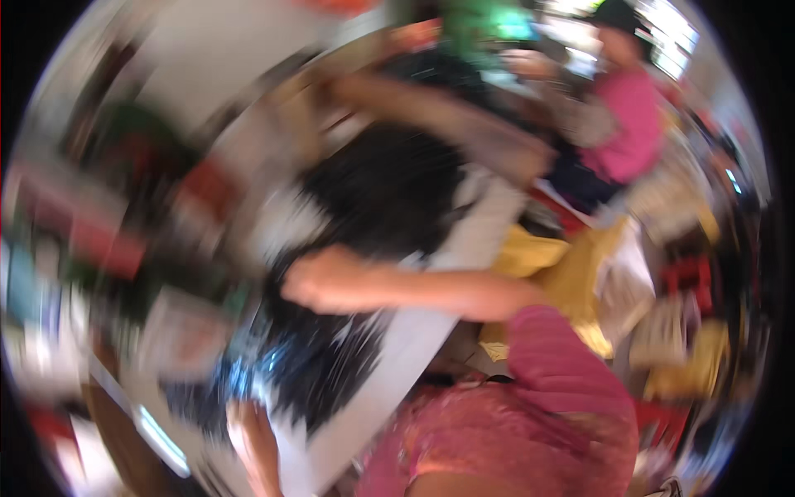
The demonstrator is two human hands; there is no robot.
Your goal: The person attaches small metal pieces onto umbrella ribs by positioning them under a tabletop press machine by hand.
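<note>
Motion smears the whole view. A large heap of thin black strips (pixel 385 186) lies on a white tabletop (pixel 422 340), with more black strips (pixel 327 360) spread nearer to me. My right arm reaches across the table from the right. At its end my right hand (pixel 327 280) is closed like a fist among the strips; whatever it holds is hidden. My left hand (pixel 247 418) is low on the left, beside the near strips, which shine bluish there. Its fingers are too blurred to tell whether they grip anything.
A brown board (pixel 447 116) edges the far side of the table. Yellow sacks (pixel 571 265) stand on the right. Beyond them sits a person in a pink top (pixel 625 124). A pale box-like thing (pixel 186 335) is at the left.
</note>
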